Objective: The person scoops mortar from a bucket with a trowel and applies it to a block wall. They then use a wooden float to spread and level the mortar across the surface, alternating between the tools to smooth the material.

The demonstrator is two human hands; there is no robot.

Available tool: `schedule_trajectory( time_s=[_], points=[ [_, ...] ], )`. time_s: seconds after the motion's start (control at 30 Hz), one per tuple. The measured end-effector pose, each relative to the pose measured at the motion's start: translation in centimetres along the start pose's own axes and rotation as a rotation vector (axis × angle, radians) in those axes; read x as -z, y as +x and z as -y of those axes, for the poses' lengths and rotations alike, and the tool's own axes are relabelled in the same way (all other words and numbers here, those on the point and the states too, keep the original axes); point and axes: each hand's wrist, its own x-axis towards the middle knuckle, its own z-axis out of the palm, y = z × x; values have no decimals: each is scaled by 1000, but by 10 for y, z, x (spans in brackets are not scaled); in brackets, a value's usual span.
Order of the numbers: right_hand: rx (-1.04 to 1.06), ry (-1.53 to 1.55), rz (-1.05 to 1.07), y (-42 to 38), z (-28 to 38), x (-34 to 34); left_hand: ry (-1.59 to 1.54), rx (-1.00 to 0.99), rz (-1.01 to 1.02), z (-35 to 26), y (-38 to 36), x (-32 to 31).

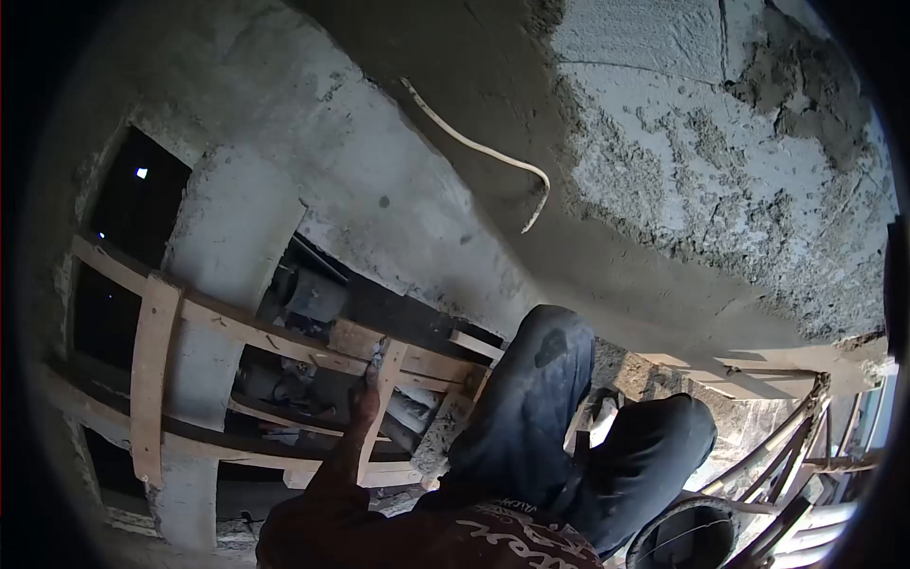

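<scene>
My left hand (363, 406) is at the edge of a pale wooden slat (381, 408), its fingers closed around the wood as far as I can see. Just above the knuckles, a narrow grey, crusted strip (377, 355) lies along the slat; I cannot make out what it is. The slat crosses two long wooden rails (242, 332) of a ladder-like frame. My right hand is out of view. My bent knees, in dark, stained trousers (517, 398), are beside the frame.
A wall with wet grey plaster (474, 57) and rough patches rises ahead. A pale bent cable (479, 147) sticks out of it. Dark openings (133, 204) show at the left. A black bucket (684, 533) stands at lower right, near tied poles (791, 441).
</scene>
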Motion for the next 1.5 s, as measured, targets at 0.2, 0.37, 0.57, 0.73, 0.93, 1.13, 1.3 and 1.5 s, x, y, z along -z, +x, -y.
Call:
schedule_trajectory(
  time_s=[0.2,0.37,0.57,0.73,0.93,1.13,1.3,1.5],
  points=[
    [322,-98,-455,5,88,132,-135,-78,22,-33,-18,17],
    [341,264,-600,32,203,179,-426,-93,-285,-11,-18,-9],
    [828,779,-634,14,410,203,-283,-458,-761,-84,-44,4],
    [1208,497,-633,-62,571,232,-1367,-607,12,-248,-86,10],
    [1559,487,-691,-141,687,229,-1680,-354,467,-420,-96,44],
    [1749,368,-560,-175,731,225,-1643,-271,157,-459,-27,21],
    [1991,455,-714,-149,768,299,-1532,-308,46,-452,36,-25],
    [1330,542,-1437,-28,830,435,-1252,-282,-252,-494,84,16]
  ],
)
